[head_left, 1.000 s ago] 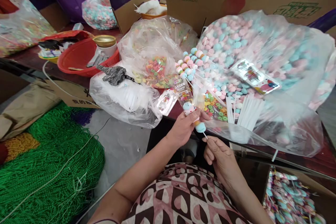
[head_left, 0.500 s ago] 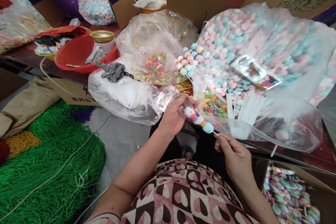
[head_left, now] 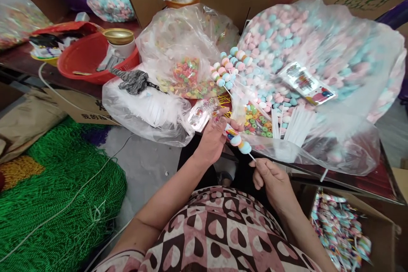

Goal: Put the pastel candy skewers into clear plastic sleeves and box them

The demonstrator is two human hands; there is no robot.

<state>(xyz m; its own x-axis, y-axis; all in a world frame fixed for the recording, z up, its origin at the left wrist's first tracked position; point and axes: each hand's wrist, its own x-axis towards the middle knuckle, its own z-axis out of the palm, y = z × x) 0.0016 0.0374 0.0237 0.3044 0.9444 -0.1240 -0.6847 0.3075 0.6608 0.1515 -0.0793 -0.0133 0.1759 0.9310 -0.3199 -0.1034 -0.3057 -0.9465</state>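
My left hand point(head_left: 211, 141) is closed on a small clear printed wrapper point(head_left: 229, 133), with the fingers curled around it. A marshmallow skewer point(head_left: 245, 148) sits partly inside this wrapper, its blue and pale end marshmallows showing outside. My right hand point(head_left: 270, 180) pinches the bare white stick below the blue marshmallow. Just beyond my left hand lies a stack of silvery wrappers point(head_left: 200, 114) on the table edge. Several finished-looking marshmallow skewers point(head_left: 231, 68) rest farther back. Ring-shaped cereal pieces point(head_left: 258, 121) and white sticks point(head_left: 298, 127) lie beyond my right hand.
A large bag of pink and blue marshmallows point(head_left: 287, 38) covers the table's right side. Red basin point(head_left: 86, 61) and a bag of white sticks point(head_left: 153, 110) stand left. Below right, a carton point(head_left: 381, 238) holds wrapped skewers; green cords point(head_left: 70, 195) cover the floor at left.
My right hand has moved slightly towards my left, and the skewer sits closer to the left-hand fingers, with less of it showing outside the wrapper. The whole view has shifted a little.
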